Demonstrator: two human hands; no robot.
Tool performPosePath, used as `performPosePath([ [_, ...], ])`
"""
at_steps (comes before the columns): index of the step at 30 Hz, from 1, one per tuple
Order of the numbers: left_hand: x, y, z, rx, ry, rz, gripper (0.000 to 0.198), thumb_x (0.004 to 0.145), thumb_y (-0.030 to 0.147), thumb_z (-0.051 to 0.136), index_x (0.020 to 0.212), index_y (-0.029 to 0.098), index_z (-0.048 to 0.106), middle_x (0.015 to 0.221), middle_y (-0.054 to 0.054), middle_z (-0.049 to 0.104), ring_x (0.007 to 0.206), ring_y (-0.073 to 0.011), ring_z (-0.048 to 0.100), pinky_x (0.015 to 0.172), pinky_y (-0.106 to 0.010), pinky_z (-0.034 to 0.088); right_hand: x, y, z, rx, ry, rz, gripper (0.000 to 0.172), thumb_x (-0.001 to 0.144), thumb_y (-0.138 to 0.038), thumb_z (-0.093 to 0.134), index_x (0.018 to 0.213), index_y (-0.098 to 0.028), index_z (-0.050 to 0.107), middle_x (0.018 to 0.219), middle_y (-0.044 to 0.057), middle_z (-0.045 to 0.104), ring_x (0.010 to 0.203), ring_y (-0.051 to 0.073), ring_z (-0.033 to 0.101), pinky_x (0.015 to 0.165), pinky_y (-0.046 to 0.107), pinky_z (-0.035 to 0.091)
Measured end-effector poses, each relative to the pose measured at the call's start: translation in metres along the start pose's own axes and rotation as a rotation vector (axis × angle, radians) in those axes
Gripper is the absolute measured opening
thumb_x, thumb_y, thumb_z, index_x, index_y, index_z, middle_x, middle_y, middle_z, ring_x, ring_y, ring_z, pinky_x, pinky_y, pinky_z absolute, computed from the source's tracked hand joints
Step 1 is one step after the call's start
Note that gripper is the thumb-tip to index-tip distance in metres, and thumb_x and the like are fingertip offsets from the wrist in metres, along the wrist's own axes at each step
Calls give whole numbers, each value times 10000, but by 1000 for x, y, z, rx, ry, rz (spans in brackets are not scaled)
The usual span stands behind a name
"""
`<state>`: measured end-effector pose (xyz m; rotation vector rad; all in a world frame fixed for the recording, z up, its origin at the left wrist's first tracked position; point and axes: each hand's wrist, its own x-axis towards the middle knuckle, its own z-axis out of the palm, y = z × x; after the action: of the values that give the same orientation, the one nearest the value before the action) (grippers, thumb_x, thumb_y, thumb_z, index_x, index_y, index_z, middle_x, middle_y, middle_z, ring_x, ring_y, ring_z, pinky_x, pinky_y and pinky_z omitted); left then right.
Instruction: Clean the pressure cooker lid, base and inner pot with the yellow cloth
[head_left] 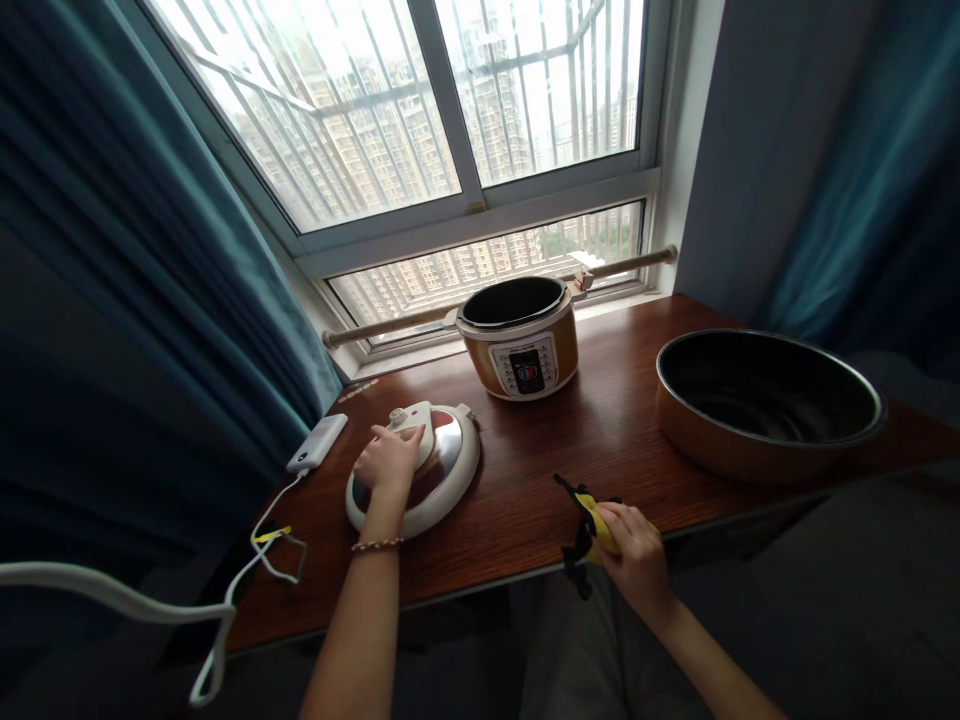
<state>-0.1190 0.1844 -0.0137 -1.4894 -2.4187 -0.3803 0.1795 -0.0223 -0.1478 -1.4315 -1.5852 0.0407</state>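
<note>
My left hand (390, 458) is closed around the handle of a white and silver pressure cooker lid (453, 450), which lies on the wooden table (517, 480). In my right hand (636, 550), a bunched yellow cloth (598, 520) with black edges is gripped just over the table's front edge. Beyond both hands stands the gold and white electric pressure cooker (525, 362), its top uncovered and its dark inside showing. Its control panel faces me.
A large brown pot (750, 455) with a dark inside stands at the right end. On the left lies a white power bank (318, 442) with a white cable (251, 565) running off the table. Behind are a window (465, 200) and blue curtains (150, 220).
</note>
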Motion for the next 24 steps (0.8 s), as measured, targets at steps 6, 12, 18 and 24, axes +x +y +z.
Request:
performPosePath([
  [6,6,0,8,-8,24,13,905,693,697,413,1231,-31,423,891,-257,647,868,-401,612,701,-458,436,69,-15,-28,436,377,572,377,859,-464,470,833,-116,613,699,49,618,649,167,569,576,267,449],
  [12,2,-2,10,39,32,88,885,747,668,334,1221,-75,408,886,-266,636,845,-392,614,689,-430,419,254,-69,-59,298,774,97,538,923,-489,248,1135,-80,524,1030,125,582,978,214,556,803,350,441],
  [18,7,0,7,31,-24,67,843,745,653,358,1155,-76,464,868,-271,635,847,-388,617,690,-427,423,357,-93,11,-427,-241,-160,580,886,-565,350,1146,-76,521,1128,171,584,1080,247,527,883,355,396],
  [24,10,3,4,49,-78,57,777,751,607,435,1131,-68,496,963,-317,614,988,-426,567,826,-505,370,364,-73,50,-530,-399,-168,671,651,-707,572,957,-112,609,924,150,659,890,286,615,764,361,437],
])
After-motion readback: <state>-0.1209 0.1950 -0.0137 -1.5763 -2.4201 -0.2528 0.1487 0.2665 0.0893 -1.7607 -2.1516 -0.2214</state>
